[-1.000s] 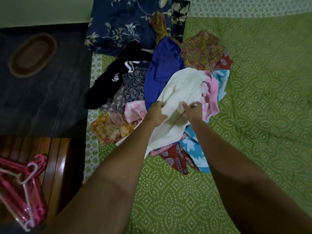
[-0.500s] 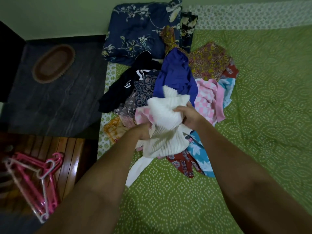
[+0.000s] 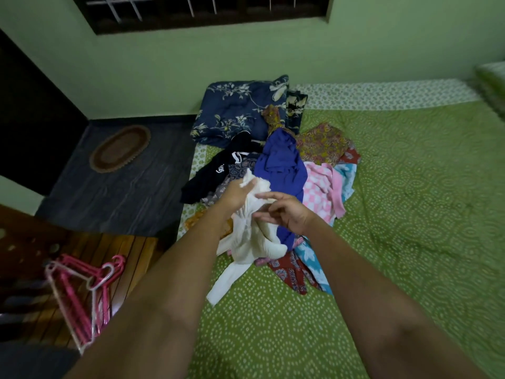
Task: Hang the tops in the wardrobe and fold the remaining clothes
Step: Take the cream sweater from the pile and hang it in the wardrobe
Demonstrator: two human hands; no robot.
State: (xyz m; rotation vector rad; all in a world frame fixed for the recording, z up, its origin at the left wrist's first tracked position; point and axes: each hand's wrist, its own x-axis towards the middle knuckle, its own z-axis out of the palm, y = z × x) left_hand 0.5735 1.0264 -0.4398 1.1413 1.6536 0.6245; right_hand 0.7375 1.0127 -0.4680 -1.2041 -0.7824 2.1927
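Note:
A white ribbed top (image 3: pixel 252 242) hangs bunched above the clothes pile, one sleeve trailing onto the green bedspread (image 3: pixel 396 214). My left hand (image 3: pixel 236 194) grips its upper part. My right hand (image 3: pixel 287 212) is beside it with fingers spread and loosely bent, touching the cloth. Behind lie a blue garment (image 3: pixel 281 162), a black top (image 3: pixel 216 170), a pink checked piece (image 3: pixel 322 190), a brown patterned one (image 3: pixel 322 143) and a red printed one (image 3: pixel 289 272).
Pink and white hangers (image 3: pixel 82 291) lie on a wooden surface at the lower left. A navy floral pillow (image 3: pixel 240 110) sits at the bed's head by the green wall. A dark floor with an oval mat (image 3: pixel 120 149) is left of the bed.
The white top has been lifted off the pile and gathered up. My right hand has let go its grip and opened beside it. The view has tilted up.

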